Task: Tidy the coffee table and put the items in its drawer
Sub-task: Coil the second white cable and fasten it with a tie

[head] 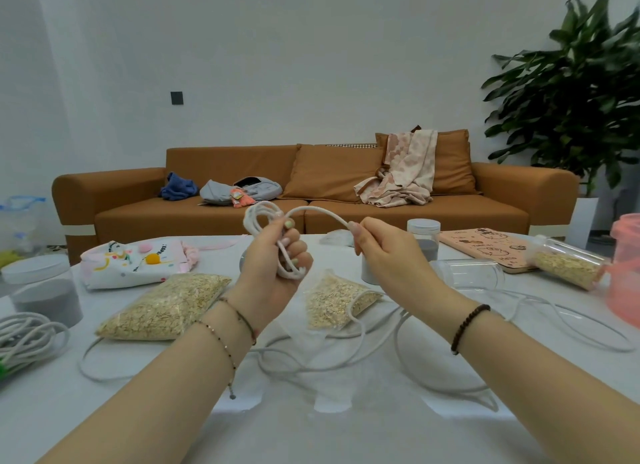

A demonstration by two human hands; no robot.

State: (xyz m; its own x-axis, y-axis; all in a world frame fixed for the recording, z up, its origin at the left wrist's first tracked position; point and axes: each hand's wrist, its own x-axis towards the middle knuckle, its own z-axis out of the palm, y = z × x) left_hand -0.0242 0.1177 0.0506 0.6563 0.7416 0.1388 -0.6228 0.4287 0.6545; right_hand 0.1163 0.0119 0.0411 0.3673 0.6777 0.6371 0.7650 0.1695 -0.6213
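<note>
My left hand (277,262) grips a small bundle of coiled white cord (260,217) above the table. My right hand (384,252) pinches the same cord a short way along, with an arc of cord between the two hands. The rest of the cord (363,352) trails in loose loops over the white table (346,429) below my forearms and off to the right. Two clear bags of oats (166,306) (337,301) lie on the table just beyond my wrists.
A second cord bundle (27,339) lies at the left edge by a grey-filled jar (45,294). A printed pouch (138,261), more jars (423,238), a lying clear tube of oats (568,264), a pink board (491,247) and a pink container (627,273) crowd the far side. A brown sofa (311,186) stands behind.
</note>
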